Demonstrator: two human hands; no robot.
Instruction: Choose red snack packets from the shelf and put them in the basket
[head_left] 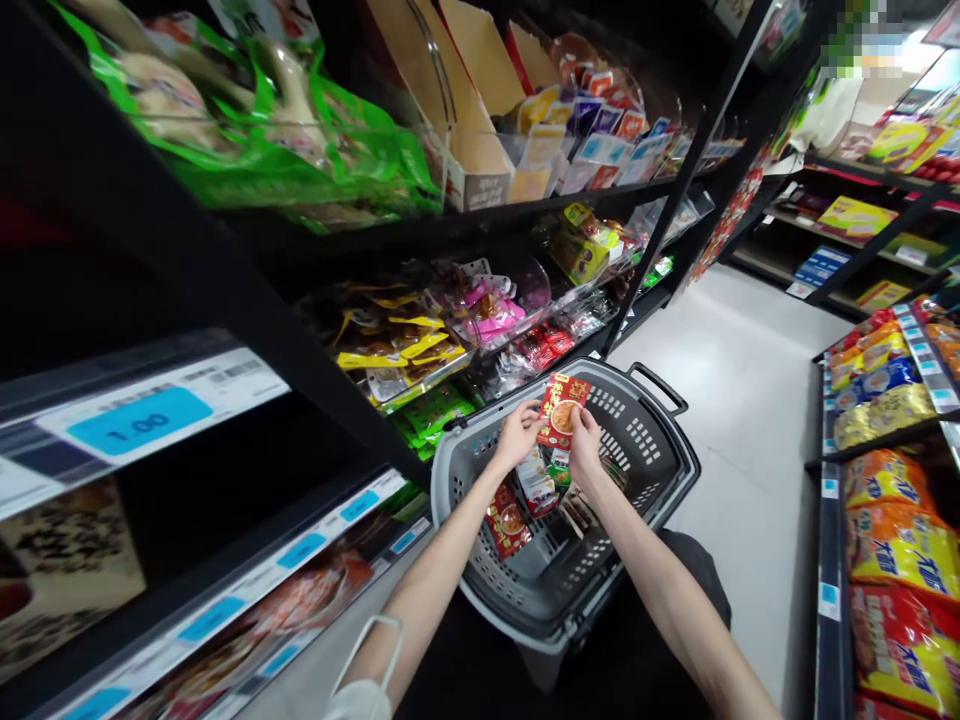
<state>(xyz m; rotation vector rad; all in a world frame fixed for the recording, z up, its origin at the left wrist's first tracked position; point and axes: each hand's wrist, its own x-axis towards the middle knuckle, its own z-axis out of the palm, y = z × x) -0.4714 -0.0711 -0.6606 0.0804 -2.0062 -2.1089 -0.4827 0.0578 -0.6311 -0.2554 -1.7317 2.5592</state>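
Both my hands hold a red food packet (559,408) with a picture of a bowl on its front, above the grey shopping basket (679,470). My left hand (519,434) grips the packet's left edge. On the right side, my right hand (586,440) pinches it with the thumb on the front. Below, inside the basket, lie another red packet (508,522), a white packet (535,482), a green packet (559,468) partly covered by others, and a brown-and-white packet (577,510) partly hidden by my right forearm.
Black shelves on the left bear yellow snack packs (405,345), pink packs (491,310) and green bags (360,150). A price label (142,420) sticks out near me. Along the right stands a rack with stacked bags (900,530). Pale floor (739,420) runs between them.
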